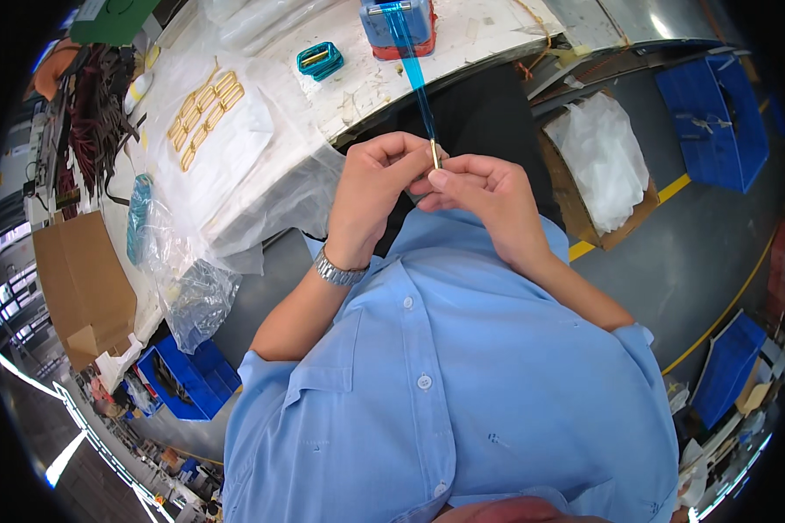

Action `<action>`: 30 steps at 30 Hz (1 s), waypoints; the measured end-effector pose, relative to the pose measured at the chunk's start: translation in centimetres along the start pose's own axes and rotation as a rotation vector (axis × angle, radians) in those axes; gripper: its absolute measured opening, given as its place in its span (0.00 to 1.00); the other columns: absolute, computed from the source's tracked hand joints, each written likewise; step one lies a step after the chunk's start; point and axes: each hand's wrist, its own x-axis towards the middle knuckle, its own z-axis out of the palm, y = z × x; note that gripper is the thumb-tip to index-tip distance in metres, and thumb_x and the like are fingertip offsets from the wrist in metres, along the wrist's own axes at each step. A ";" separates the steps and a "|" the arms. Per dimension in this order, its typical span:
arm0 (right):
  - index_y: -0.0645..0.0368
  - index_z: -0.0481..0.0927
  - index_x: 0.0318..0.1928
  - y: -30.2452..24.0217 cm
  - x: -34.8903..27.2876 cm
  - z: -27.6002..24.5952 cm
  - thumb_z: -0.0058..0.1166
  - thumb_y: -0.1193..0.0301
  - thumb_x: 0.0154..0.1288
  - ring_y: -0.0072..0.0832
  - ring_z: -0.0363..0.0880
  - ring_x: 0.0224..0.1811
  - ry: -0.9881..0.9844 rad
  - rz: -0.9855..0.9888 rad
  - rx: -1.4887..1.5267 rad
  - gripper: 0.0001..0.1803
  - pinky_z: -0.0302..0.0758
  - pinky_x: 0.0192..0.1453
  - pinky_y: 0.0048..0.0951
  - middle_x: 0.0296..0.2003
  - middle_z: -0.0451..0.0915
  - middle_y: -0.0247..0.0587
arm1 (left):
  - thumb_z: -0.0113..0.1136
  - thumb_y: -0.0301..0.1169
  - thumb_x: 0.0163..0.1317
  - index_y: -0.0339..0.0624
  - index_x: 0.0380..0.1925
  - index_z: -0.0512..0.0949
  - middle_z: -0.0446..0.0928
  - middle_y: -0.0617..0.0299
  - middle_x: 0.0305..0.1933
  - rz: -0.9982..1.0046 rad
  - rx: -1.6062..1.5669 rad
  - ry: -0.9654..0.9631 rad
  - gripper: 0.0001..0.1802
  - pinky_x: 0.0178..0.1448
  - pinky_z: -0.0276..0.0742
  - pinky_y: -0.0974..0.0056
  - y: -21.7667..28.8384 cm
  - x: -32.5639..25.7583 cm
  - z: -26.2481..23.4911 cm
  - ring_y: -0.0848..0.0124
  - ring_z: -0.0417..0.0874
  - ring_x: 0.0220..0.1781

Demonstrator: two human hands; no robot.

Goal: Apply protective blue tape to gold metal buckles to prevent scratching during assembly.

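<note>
Below the edge of the tabletop [462,39], we held a small gold strip [435,153] between both hands. Our left hand [377,179] pinched it from one side and our right hand [480,193] from the other. Blue tape [414,74] ran from the strip up to a blue tape holder [399,26]. More gold pieces [205,113] lay in rows on the white sheet.

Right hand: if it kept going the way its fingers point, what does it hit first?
The right hand points toward the left hand; its fingertips already pinch the small gold part between them, so it meets that part, then the left fingers.
</note>
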 end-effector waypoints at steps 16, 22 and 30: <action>0.68 0.77 0.69 -1.3 3.6 -1.9 0.74 0.75 0.66 0.28 0.87 0.59 -0.075 -0.399 -0.536 0.33 0.82 0.67 0.31 0.58 0.88 0.47 | 0.60 0.32 0.77 0.35 0.42 0.86 0.78 0.68 0.31 -0.546 -0.456 -0.135 0.11 0.35 0.72 0.68 1.2 1.6 -2.6 0.77 0.75 0.30; 0.71 0.74 0.72 -1.7 4.3 -1.5 0.72 0.76 0.69 0.32 0.85 0.64 -0.174 -0.258 -0.356 0.34 0.79 0.73 0.36 0.61 0.86 0.49 | 0.62 0.32 0.77 0.40 0.46 0.83 0.78 0.70 0.33 -0.670 -0.519 -0.032 0.07 0.34 0.72 0.69 2.5 1.7 -1.9 0.78 0.74 0.30; 0.72 0.78 0.67 -1.6 4.2 -1.2 0.69 0.77 0.72 0.28 0.87 0.59 -0.119 -0.200 -0.285 0.27 0.83 0.67 0.30 0.59 0.87 0.50 | 0.62 0.33 0.78 0.44 0.46 0.82 0.78 0.71 0.33 -0.655 -0.562 -0.132 0.05 0.33 0.77 0.70 2.2 1.0 -1.8 0.78 0.77 0.30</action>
